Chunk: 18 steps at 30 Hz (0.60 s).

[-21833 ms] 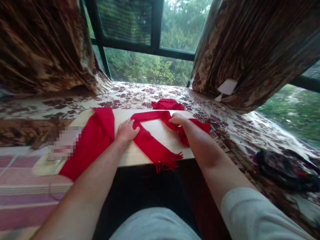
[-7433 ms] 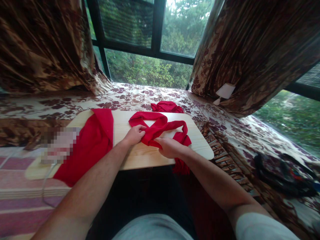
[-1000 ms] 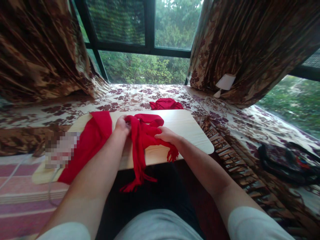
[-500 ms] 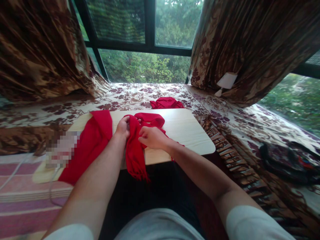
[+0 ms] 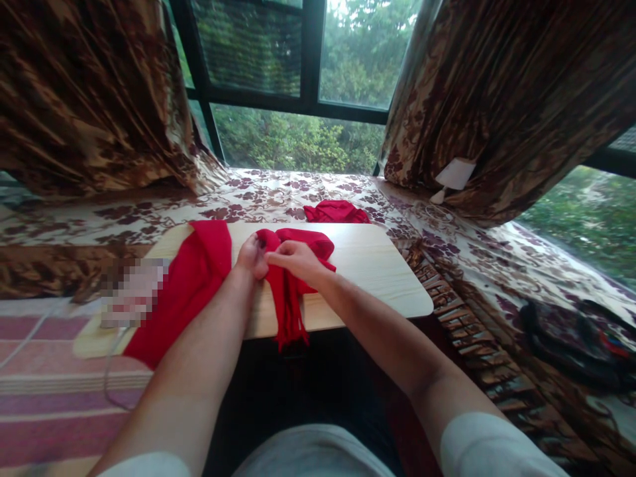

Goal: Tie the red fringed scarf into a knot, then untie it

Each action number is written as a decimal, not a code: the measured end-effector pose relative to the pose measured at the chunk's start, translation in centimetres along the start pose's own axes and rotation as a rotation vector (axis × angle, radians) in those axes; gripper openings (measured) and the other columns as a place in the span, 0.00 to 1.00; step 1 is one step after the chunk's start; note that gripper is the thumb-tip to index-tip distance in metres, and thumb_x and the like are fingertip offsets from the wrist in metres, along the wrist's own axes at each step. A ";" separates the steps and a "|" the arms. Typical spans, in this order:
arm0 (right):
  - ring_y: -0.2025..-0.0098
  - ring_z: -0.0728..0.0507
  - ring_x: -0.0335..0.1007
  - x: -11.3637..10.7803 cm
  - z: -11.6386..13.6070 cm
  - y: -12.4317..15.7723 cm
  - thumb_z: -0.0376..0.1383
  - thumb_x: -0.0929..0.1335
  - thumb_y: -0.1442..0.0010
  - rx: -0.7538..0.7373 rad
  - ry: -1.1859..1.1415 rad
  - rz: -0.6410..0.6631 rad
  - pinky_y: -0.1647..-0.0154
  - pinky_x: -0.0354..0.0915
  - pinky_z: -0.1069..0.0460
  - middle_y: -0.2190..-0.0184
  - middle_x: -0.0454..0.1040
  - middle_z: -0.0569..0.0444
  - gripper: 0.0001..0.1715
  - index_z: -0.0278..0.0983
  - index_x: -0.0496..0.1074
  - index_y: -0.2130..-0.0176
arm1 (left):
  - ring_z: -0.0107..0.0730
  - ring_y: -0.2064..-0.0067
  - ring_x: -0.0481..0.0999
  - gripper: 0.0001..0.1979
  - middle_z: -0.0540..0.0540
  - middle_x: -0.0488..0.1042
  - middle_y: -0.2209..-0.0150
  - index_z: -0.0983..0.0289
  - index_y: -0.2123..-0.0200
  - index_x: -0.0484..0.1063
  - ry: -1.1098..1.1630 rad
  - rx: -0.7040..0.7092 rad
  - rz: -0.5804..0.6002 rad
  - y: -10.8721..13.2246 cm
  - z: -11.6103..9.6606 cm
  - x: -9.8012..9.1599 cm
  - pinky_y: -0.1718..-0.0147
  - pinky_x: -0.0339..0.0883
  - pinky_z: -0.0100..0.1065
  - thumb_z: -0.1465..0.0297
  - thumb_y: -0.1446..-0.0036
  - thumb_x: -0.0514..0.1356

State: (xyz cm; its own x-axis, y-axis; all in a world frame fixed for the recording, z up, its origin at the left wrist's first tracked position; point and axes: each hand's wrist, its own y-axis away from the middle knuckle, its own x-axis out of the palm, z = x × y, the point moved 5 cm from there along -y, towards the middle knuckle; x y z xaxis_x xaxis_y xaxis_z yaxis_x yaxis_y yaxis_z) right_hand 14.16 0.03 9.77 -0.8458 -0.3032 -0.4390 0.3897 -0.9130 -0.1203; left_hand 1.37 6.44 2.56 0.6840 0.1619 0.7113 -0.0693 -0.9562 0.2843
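A red fringed scarf point(image 5: 288, 301) is gathered on a light wooden board point(image 5: 370, 278), and its fringed end hangs over the near edge. My left hand point(image 5: 252, 256) is closed round the scarf's folded upper part. Beside it, my right hand point(image 5: 295, 258) pinches the scarf with thumb and fingers, the two hands almost touching. Part of the scarf lies in a loop behind my right hand. Left of my hands, a second length of red cloth point(image 5: 191, 278) lies along the board, partly under my left forearm.
A red cloth bundle point(image 5: 336, 211) sits behind the board on the floral cover point(image 5: 268, 189). At the board's left end is a blurred-out object point(image 5: 134, 295) with a cable. A small white lamp point(image 5: 456, 173) and a black bag point(image 5: 571, 338) are on the right.
My right hand has moved left and up, close to my left hand, and now pinches the scarf. The hanging end is narrower and has shifted right. The view has shifted slightly.
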 end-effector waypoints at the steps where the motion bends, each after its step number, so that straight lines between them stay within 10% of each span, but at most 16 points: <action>1: 0.68 0.50 0.71 -0.9 0.0 -0.5 0.44 0.71 0.43 0.026 -0.121 -0.065 0.67 0.66 0.57 0.70 0.74 0.60 0.13 0.38 0.70 0.64 | 0.40 0.66 0.80 0.18 0.57 0.75 0.69 0.64 0.54 0.70 -0.006 -0.004 0.022 0.0 0.0 0.0 0.63 0.76 0.42 0.61 0.32 0.45; 10: 0.71 0.49 0.72 -9.6 1.2 -6.2 0.29 0.66 0.45 0.095 0.002 -0.116 0.69 0.68 0.55 0.68 0.76 0.58 0.29 0.39 0.67 0.43 | 0.53 0.53 0.79 0.24 0.66 0.72 0.50 0.57 0.42 0.64 -0.151 -0.107 0.074 0.7 0.1 -0.5 0.55 0.71 0.61 0.53 0.34 0.46; 18: 0.68 0.47 0.72 -10.9 1.0 -9.1 0.24 0.72 0.54 0.092 0.544 0.305 0.65 0.67 0.55 0.70 0.79 0.57 0.16 0.38 0.81 0.64 | 0.58 0.51 0.78 0.28 0.68 0.72 0.50 0.58 0.36 0.59 -0.154 -0.145 0.095 0.9 0.2 -0.5 0.57 0.72 0.62 0.53 0.35 0.48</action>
State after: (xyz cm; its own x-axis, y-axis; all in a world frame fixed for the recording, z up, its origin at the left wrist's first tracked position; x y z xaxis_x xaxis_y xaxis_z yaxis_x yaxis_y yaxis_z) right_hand 19.50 11.41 16.53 -0.3862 -0.3933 -0.8344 0.5309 -0.8345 0.1477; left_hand 1.12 5.49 2.29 0.7713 0.0234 0.6361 -0.2346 -0.9185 0.3183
